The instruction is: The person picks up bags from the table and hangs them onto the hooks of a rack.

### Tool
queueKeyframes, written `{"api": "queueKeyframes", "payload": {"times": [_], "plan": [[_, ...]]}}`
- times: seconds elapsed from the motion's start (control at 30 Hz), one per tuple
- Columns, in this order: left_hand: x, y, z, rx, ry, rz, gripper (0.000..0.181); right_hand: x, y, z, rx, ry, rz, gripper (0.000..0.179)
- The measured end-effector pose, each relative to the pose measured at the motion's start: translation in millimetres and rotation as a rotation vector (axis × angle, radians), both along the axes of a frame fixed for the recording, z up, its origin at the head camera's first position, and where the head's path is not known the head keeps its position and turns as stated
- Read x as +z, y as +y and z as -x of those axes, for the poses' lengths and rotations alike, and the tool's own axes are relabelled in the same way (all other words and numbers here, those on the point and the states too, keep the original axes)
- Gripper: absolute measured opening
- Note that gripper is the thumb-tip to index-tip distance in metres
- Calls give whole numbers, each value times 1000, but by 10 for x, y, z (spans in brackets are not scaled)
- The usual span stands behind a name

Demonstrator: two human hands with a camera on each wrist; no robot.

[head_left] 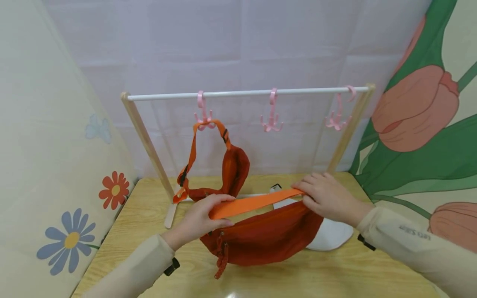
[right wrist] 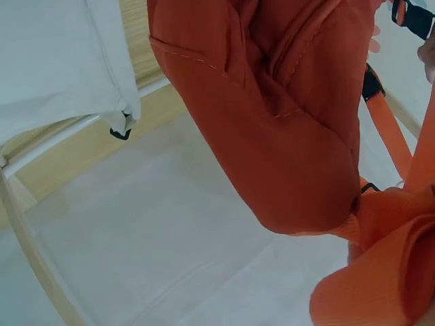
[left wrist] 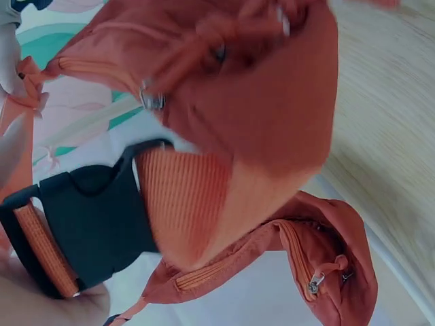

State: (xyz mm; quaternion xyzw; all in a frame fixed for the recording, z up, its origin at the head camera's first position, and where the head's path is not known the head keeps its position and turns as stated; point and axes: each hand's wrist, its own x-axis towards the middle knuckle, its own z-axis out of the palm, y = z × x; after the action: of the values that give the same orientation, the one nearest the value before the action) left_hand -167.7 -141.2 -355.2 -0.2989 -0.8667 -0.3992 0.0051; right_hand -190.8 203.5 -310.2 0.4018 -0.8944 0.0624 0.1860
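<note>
A rust-red waist bag (head_left: 268,238) hangs above the table in front of the rack, its bright orange strap (head_left: 261,202) stretched across the top. My left hand (head_left: 203,217) grips the strap's left end, by a black buckle (left wrist: 98,221) seen large in the left wrist view. At the other end, my right hand (head_left: 329,195) holds the strap, which folds into a loop in the right wrist view. Behind, a second rust-red waist bag (head_left: 237,167) dangles by its orange strap from the left pink hook (head_left: 203,109); its lower part reaches down near my left hand.
A white bar (head_left: 238,94) on wooden posts carries a middle pink hook (head_left: 272,118) and a right pink hook (head_left: 337,118). Behind the held bag, a white fabric item (head_left: 333,236) with a black buckle lies on the wooden table (head_left: 123,244).
</note>
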Motion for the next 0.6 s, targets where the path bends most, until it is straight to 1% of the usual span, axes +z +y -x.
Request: {"api": "queueKeyframes", "payload": {"times": [0.1, 0.2, 0.27, 0.33, 0.4, 0.43, 0.5, 0.6], "plan": [[18, -1, 10, 35, 96, -7, 42, -28, 14, 10, 5, 25, -9, 25], [24, 3, 32, 69, 208, -8, 31, -63, 28, 34, 6, 40, -11, 22], [38, -1, 49, 102, 278, 15, 24, -78, 32, 47, 1, 38, 2, 22], [54, -11, 76, 131, 369, 47, 16, -89, 32, 57, -2, 38, 22, 20], [74, -25, 106, 150, 427, 72, 11, -95, 29, 66, 1, 43, 43, 19], [81, -31, 126, 155, 454, 77, 9, -98, 28, 72, 7, 53, 53, 18], [91, -36, 167, 146, 522, 76, 8, -105, 32, 88, 27, 77, 67, 17], [106, -33, 227, 123, 607, 50, 14, -109, 41, 122, 64, 109, 108, 19]]}}
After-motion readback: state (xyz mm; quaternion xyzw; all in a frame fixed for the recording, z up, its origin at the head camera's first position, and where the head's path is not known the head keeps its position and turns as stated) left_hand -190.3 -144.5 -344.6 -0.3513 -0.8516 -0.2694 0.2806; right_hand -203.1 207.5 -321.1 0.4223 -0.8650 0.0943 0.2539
